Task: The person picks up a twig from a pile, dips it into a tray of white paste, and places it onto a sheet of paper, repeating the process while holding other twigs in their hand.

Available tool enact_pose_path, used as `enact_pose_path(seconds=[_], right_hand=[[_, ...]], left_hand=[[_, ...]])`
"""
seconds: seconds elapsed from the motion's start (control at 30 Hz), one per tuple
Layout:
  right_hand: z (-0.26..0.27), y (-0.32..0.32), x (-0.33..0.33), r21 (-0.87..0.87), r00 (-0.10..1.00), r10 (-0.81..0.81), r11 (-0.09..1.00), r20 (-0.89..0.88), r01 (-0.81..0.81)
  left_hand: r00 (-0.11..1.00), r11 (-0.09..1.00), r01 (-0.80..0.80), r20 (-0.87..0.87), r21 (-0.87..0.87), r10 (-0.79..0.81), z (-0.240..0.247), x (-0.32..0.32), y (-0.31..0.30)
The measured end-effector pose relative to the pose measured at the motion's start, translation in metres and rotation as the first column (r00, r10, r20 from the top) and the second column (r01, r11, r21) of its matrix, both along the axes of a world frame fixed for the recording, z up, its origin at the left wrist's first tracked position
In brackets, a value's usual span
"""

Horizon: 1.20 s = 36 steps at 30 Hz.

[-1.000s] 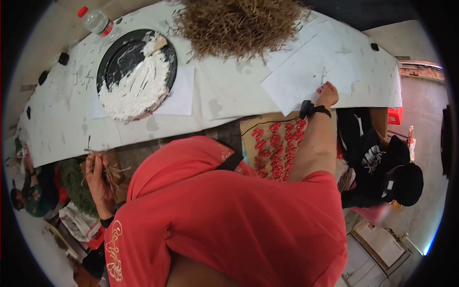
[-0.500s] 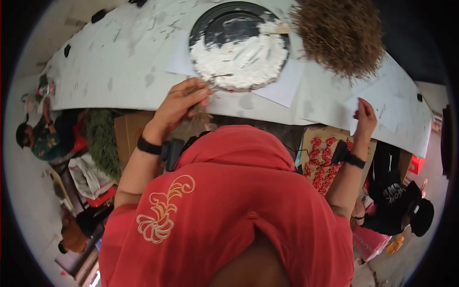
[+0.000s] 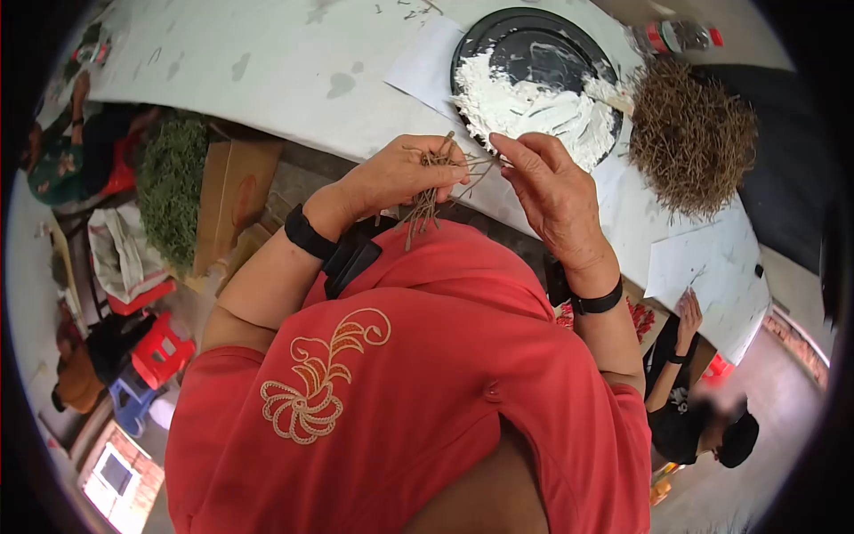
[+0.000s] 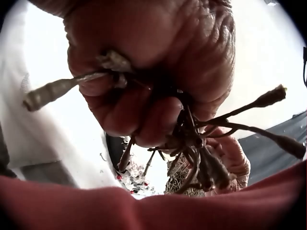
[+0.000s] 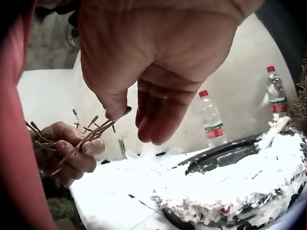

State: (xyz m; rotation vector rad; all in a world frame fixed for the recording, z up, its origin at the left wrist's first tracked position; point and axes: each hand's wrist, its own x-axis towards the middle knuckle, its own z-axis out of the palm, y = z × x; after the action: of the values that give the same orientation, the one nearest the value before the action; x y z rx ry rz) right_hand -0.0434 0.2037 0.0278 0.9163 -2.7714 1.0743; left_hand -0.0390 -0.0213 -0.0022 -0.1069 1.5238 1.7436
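Observation:
My left hand [image 3: 405, 178] grips a loose bunch of brown dried twigs [image 3: 425, 200] with knobbly ends. In the left wrist view the twigs [image 4: 206, 167] stick out on several sides of the curled fingers. My right hand [image 3: 556, 191] is beside it, thumb and fingers apart around the ends of the twigs that point right. The right wrist view shows the thumb [image 5: 116, 103] right at a dark twig tip, with the other fingers [image 5: 163, 115] spaced from it. Just beyond the hands is a round black tray [image 3: 525, 58] with thick white paste [image 3: 534, 111].
A heap of brown twigs [image 3: 694, 142] stands right of the tray on the white-covered table [image 3: 267, 53]. A red-capped bottle [image 3: 680, 37] is behind. White paper [image 3: 694, 258] lies at right, near another person's hand [image 3: 689, 316]. Greenery [image 3: 173, 191] and a cardboard box [image 3: 236, 196] are at left.
The right hand has left the paper at right and come in beside the left hand. The left hand has risen to the table edge and moved right with its twigs. The head view has turned.

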Motion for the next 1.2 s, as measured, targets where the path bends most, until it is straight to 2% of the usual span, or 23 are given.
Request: enact_pose_path(seconds=[0.1,0.27,0.4,0.5,0.6,0.63,0.73,0.77,0.8,0.87,0.9,0.93,1.0,1.03,1.07,1.13,1.17,1.2], right_hand=[[-0.006,0.002,-0.001,0.010,0.997,0.073,0.997,-0.036,-0.073],[0.000,0.011,0.005,-0.031,0.999,0.046,0.998,-0.025,-0.047],[0.010,0.026,0.013,0.010,0.996,0.053,0.999,-0.066,-0.052],[0.013,0.036,0.018,0.060,0.993,0.069,0.996,-0.100,-0.064],[0.008,0.048,0.022,0.131,0.985,-0.116,0.983,-0.126,0.132],[0.005,0.052,0.021,0.134,0.985,-0.116,0.982,-0.130,0.134],[-0.013,0.065,0.017,0.036,0.915,-0.402,0.915,0.006,0.402],[-0.021,0.070,0.016,0.036,0.916,-0.401,0.916,0.005,0.401],[-0.031,0.075,0.015,-0.003,0.890,-0.440,0.896,0.120,0.444],[-0.044,0.080,0.013,-0.060,0.801,-0.486,0.841,0.350,0.537],[-0.047,0.079,0.011,-0.059,0.801,-0.486,0.842,0.349,0.536],[-0.049,0.078,0.009,-0.066,0.839,-0.465,0.863,0.281,0.501],[-0.052,0.073,0.005,-0.075,0.901,-0.411,0.903,0.140,0.423],[-0.051,0.070,0.004,-0.075,0.902,-0.408,0.904,0.139,0.421],[-0.049,0.066,0.002,-0.055,0.906,-0.414,0.906,0.092,0.419],[-0.046,0.059,-0.002,-0.015,0.909,-0.417,0.909,0.001,0.417],[-0.047,0.058,-0.003,-0.013,0.910,-0.415,0.910,0.002,0.415],[-0.051,0.057,-0.005,-0.038,0.912,-0.411,0.911,-0.013,0.410]], left_hand=[[0.999,0.992,-0.027,-0.034,0.123,0.031,-0.017,0.010,0.001],[0.999,0.986,0.009,-0.033,0.166,-0.004,-0.015,0.016,0.012],[0.975,0.969,0.172,-0.171,0.176,-0.142,-0.016,0.016,0.026],[0.931,0.915,0.363,-0.020,0.175,-0.365,0.002,0.011,0.030],[0.888,0.870,0.460,-0.079,0.178,-0.453,0.009,0.004,0.032],[0.865,0.847,0.503,-0.107,0.174,-0.491,0.009,0.003,0.032],[0.850,0.838,0.526,-0.111,0.146,-0.515,0.008,0.001,0.029],[0.844,0.835,0.535,-0.110,0.130,-0.524,0.008,0.000,0.027],[0.845,0.835,0.534,-0.110,0.131,-0.523,0.003,0.002,0.025],[0.873,0.858,0.468,-0.264,0.210,-0.411,-0.014,0.008,0.023],[0.876,0.863,0.437,-0.337,0.253,-0.345,-0.019,0.010,0.021],[0.877,0.864,0.435,-0.337,0.255,-0.342,-0.017,0.009,0.018],[0.921,0.905,0.379,-0.180,0.193,-0.347,-0.005,0.006,0.009],[0.935,0.922,0.353,-0.100,0.158,-0.341,0.000,0.005,0.004],[0.935,0.923,0.352,-0.101,0.159,-0.339,0.001,0.005,-0.003],[0.991,0.992,-0.016,-0.130,0.125,0.033,0.002,0.005,-0.018],[0.991,0.992,-0.019,-0.129,0.126,0.035,0.003,0.005,-0.026],[0.944,0.945,-0.301,-0.101,0.131,0.315,0.003,0.006,-0.035]])
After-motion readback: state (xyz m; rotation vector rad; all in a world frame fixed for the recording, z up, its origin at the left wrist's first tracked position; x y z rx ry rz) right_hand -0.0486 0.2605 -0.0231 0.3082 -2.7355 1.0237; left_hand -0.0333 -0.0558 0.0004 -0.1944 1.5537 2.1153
